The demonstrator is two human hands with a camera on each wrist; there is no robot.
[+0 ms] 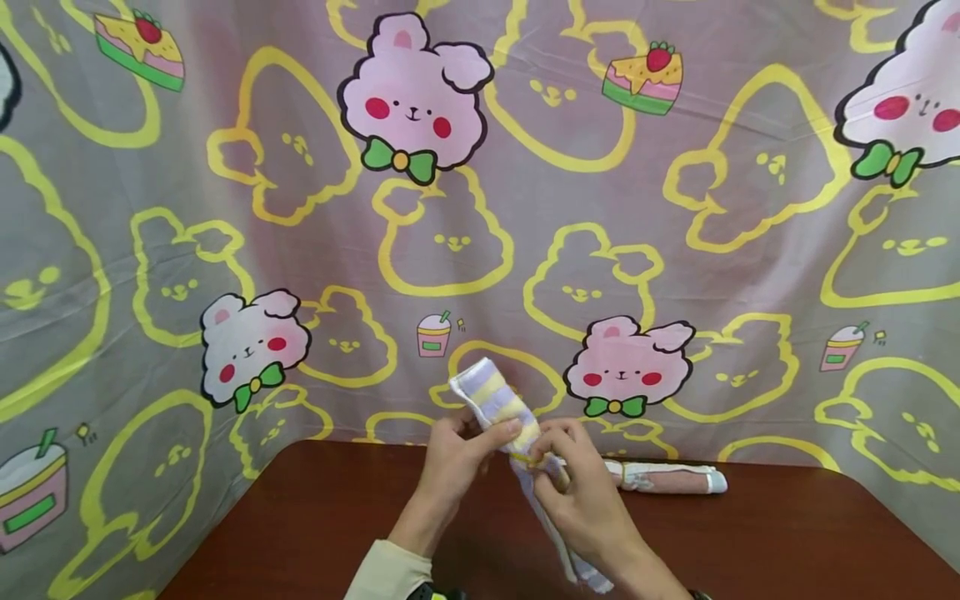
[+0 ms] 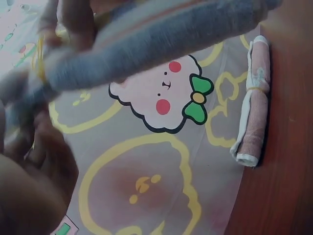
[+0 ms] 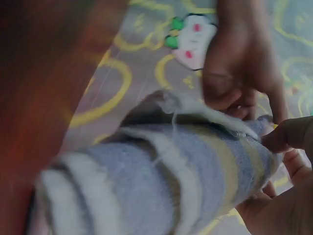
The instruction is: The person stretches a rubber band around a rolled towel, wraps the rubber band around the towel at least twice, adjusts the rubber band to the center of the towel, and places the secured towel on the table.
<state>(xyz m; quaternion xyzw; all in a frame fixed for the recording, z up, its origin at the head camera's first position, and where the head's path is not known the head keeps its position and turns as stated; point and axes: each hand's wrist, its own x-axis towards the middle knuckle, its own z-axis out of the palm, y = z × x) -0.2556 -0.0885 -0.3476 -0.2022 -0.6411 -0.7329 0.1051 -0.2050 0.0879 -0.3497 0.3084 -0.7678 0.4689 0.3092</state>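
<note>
A rolled towel striped in purple, yellow and white is held up at a slant above the table. My left hand grips its upper part, thumb across the front. Around the roll's middle runs a thin yellow rubber band, and my right hand pinches at it with curled fingers. In the left wrist view the towel is blurred, with the band near the fingers. The right wrist view shows the loose layered end of the towel close up.
On the brown table, behind my right hand, lies a pink and white rolled towel with a yellow band around it. A grey curtain printed with bunnies surrounds the table at the back and sides.
</note>
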